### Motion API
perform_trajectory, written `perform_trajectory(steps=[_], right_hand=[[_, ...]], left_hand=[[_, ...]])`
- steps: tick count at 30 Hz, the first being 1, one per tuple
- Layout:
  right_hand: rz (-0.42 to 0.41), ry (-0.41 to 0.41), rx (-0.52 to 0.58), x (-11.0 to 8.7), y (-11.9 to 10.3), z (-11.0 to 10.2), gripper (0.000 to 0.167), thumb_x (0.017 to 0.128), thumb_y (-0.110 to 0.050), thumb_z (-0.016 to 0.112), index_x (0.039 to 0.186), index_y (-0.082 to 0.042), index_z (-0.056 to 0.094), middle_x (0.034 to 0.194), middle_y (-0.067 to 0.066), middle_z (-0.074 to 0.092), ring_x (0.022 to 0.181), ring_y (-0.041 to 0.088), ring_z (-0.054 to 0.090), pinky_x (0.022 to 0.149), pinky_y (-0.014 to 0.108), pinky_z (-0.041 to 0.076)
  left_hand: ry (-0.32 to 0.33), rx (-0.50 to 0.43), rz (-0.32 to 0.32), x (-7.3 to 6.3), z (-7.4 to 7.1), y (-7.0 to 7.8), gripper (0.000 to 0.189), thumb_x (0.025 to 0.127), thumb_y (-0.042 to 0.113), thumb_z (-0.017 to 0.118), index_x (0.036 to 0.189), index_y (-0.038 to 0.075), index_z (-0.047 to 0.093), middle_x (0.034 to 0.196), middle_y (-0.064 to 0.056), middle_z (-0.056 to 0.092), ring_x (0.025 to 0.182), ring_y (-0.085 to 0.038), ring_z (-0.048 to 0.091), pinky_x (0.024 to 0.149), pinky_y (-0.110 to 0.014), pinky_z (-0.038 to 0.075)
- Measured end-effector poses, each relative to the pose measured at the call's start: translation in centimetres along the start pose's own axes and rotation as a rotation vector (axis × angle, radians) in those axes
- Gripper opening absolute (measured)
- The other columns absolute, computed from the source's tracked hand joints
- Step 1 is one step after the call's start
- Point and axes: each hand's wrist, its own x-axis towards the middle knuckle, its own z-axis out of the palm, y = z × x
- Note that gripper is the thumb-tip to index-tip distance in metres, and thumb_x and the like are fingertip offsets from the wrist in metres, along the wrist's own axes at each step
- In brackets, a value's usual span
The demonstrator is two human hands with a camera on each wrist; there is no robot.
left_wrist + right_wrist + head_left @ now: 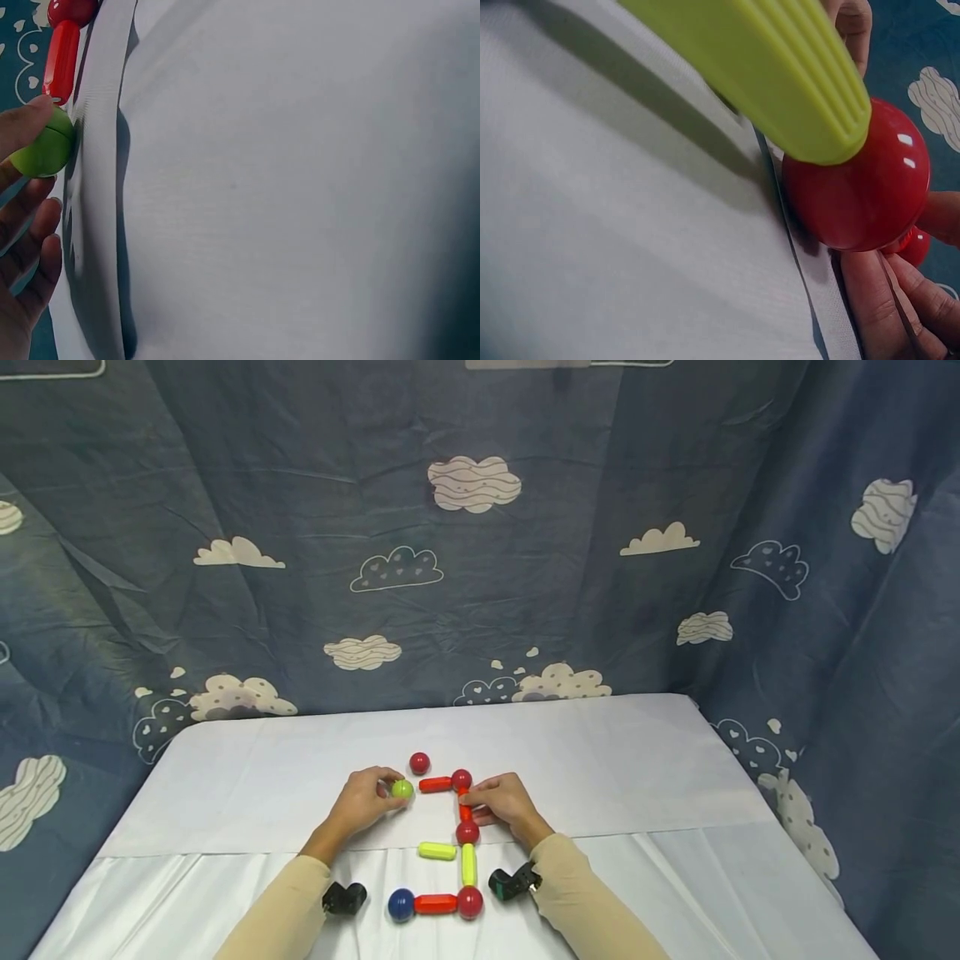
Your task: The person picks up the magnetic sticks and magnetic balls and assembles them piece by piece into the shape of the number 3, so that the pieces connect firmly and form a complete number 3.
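Note:
Between thumb and fingers, my left hand [365,799] holds a green ball [402,789]. It is close to the free end of a red rod [435,785], which joins a red ball [462,779] at its other end. My right hand [508,804] pinches the upright red rod [465,812] below that ball; its fingers partly cover the rod. Under it come another red ball [467,832], a yellow-green rod [468,865], a red ball [470,902] at the corner, a red rod [436,904] and a blue ball [401,905], all in one joined chain.
A loose red ball [420,763] lies beyond the chain. One yellow-green rod [437,851] lies apart, left of the chain's middle. White cloth [600,760] covers the table, and a dark cloud-patterned curtain [525,568] hangs behind it.

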Motion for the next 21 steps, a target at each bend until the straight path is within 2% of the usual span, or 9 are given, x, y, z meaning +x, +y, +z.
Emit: perform_trajectory(steps=[12,21], right_hand=[[-0.003,-0.003,-0.01,0.15,0.22,0.04,0.02,0.078,-0.01,0.078,0.093,0.003,0.071,0.075,0.007,0.07,0.053,0.011,0.064,0.052,0.025,0.053],[-0.007,-0.007,0.0,0.05,0.07,-0.04,0.019,0.078,-0.009,0.078,0.092,0.003,0.071,0.075,0.007,0.07,0.054,0.011,0.064,0.053,0.026,0.053]], left_hand=[[-0.008,0.029,-0.034,0.87,0.55,0.32,0.04,0.075,0.023,0.083,0.11,0.008,0.069,0.093,-0.002,0.063,0.073,-0.014,0.049,0.063,-0.028,0.041],[-0.013,0.042,-0.041,1.0,0.65,0.6,0.041,0.075,0.023,0.083,0.111,0.008,0.07,0.091,-0.002,0.062,0.071,-0.014,0.049,0.061,-0.027,0.041]])
